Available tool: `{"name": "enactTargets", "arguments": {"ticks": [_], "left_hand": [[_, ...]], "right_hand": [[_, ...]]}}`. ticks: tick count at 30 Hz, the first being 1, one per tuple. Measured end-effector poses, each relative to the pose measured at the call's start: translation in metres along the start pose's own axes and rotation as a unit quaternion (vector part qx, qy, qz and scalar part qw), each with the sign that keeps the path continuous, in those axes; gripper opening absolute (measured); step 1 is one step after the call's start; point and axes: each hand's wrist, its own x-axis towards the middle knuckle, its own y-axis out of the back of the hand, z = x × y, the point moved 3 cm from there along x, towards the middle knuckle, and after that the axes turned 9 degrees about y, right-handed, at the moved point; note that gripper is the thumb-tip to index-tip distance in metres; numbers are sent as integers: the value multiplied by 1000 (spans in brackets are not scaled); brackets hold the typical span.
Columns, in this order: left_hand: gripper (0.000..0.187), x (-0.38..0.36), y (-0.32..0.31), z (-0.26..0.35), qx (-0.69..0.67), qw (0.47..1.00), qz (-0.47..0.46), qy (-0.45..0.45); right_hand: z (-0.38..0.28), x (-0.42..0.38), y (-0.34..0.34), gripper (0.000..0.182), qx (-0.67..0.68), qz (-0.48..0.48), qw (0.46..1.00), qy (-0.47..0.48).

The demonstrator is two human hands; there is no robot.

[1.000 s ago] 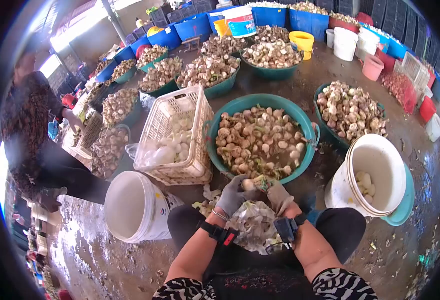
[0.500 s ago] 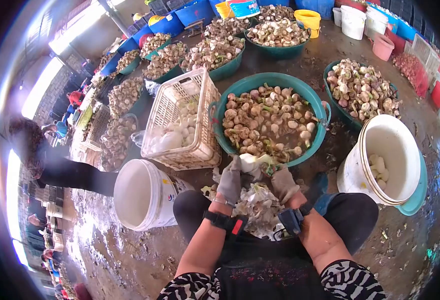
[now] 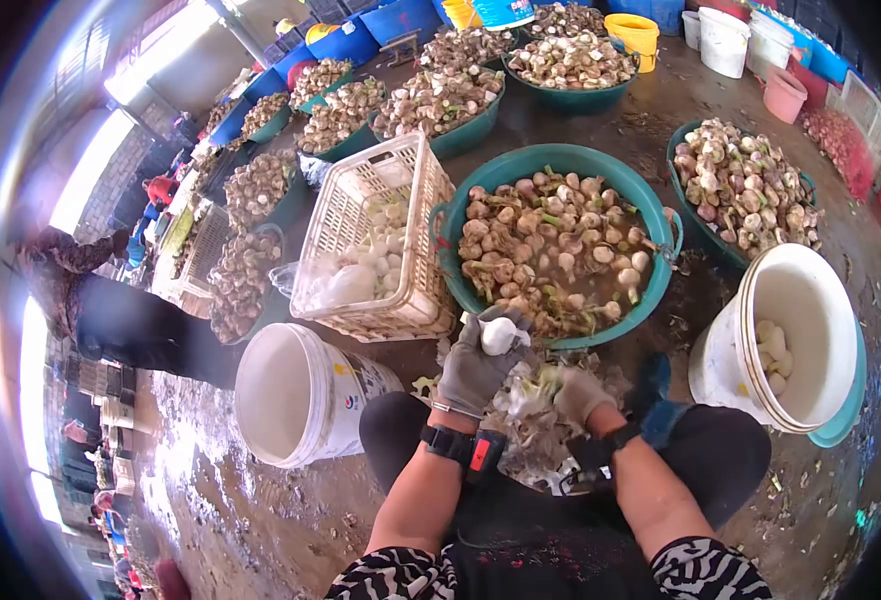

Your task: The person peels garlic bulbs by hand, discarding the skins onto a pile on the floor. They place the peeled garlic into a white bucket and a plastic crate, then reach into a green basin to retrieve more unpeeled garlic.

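Note:
My left hand (image 3: 474, 372), in a grey glove, is closed around a peeled white garlic bulb (image 3: 498, 336) in front of the green tub. My right hand (image 3: 582, 395), also gloved and slightly blurred, is lower and to the right. Its fingers are curled against pale green-white garlic skin (image 3: 538, 386) over the heap of peelings (image 3: 525, 425) between my knees. Unpeeled garlic bulbs (image 3: 550, 235) lie in murky water in the green tub (image 3: 660, 290) beyond my hands.
A plastic crate (image 3: 422, 250) with peeled garlic stands left of the tub. An open white bucket (image 3: 275, 395) is by my left knee; another bucket (image 3: 725, 350) with peeled pieces is at right. More garlic tubs (image 3: 572, 100) stand behind. A person (image 3: 140, 320) is at left.
My hands have parted: the left keeps the garlic bulb, while the right has dropped down toward the peelings with skin. At left, the other person has come further into view.

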Motion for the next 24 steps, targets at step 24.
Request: {"name": "enactTargets", "arguments": {"ticks": [24], "left_hand": [[24, 106, -13, 85, 248, 951, 181, -26]], "right_hand": [[164, 155, 98, 40, -382, -194, 842, -329]]}}
